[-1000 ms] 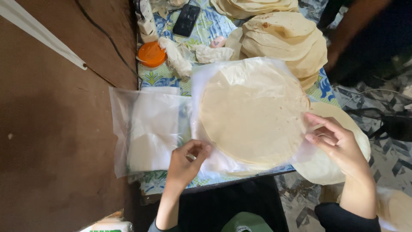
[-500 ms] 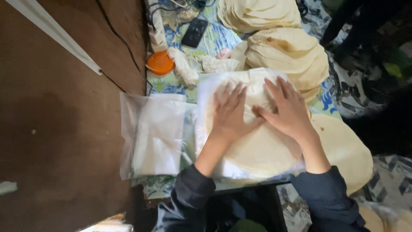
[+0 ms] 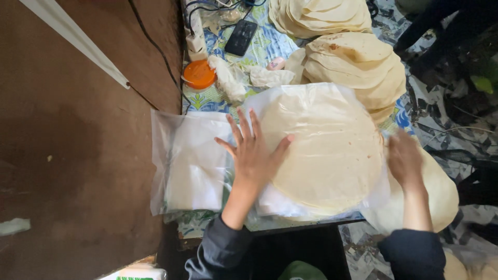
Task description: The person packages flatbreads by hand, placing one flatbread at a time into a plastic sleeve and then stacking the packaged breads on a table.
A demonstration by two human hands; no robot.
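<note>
At the bottom of the frame we see two dark sleeves, and from them our two hands reach up over the table (image 3: 218, 98). Our left hand (image 3: 252, 155), in the middle of the frame, lies flat with the fingers spread wide; it grips nothing and presses on the left edge of the flatbread (image 3: 327, 150). This round pale flatbread is in the centre right of the frame, lying on a clear plastic sheet (image 3: 270, 199). Our right hand (image 3: 404, 158) is at the right edge of the flatbread; it is blurred, so we cannot tell how its fingers are. Left of the left hand lies a pile of clear plastic bags (image 3: 189, 161). Further up, in the upper right, there is a stack of flatbreads (image 3: 358, 62), and above it a second stack (image 3: 316, 15). In the upper middle we see an orange lid (image 3: 199, 74), a black phone (image 3: 240, 37) and crumpled plastic (image 3: 228, 78).
</note>
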